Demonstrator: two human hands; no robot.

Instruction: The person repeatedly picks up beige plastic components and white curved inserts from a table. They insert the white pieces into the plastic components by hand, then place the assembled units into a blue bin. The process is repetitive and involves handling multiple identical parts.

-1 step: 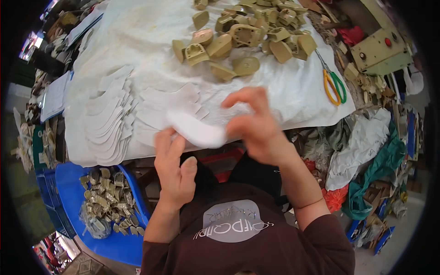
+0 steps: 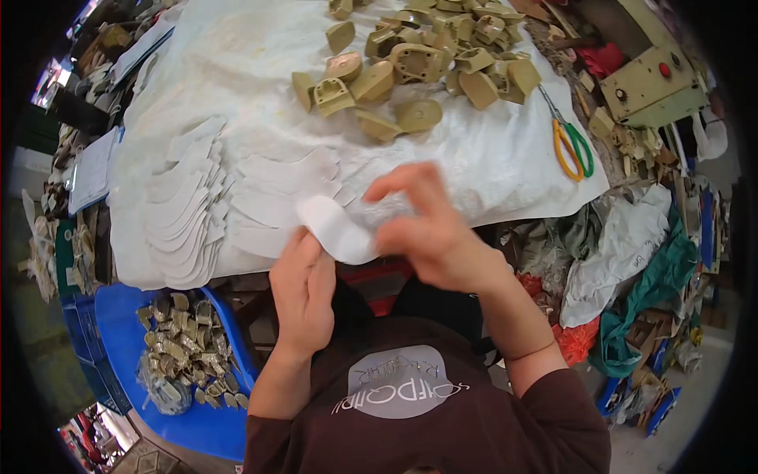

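My left hand (image 2: 304, 296) is closed on the lower edge of a curved white sheet piece (image 2: 332, 229), held above the near edge of the cloth-covered table. The piece is bent and slightly blurred. At its right end is my right hand (image 2: 434, 237), thumb and forefinger spread apart, smeared by motion; whether its thumb touches the piece is unclear. Behind my left hand, similar flat white pieces (image 2: 280, 182) lie overlapping on the white cloth (image 2: 260, 87). Farther left, a thicker fanned stack of white pieces (image 2: 178, 225) reaches the table's near edge.
Tan moulded parts (image 2: 418, 63) are heaped at the far side of the cloth. Scissors (image 2: 572, 146) with orange and green handles lie at the right. A blue tub (image 2: 166, 430) at lower left holds small tan parts. Plastic bags (image 2: 616, 253) crowd the right side.
The white piece has turned and bent more in my left hand, whose thumb has drawn in toward its fingers. My right hand has shifted slightly left. The view has moved a little.
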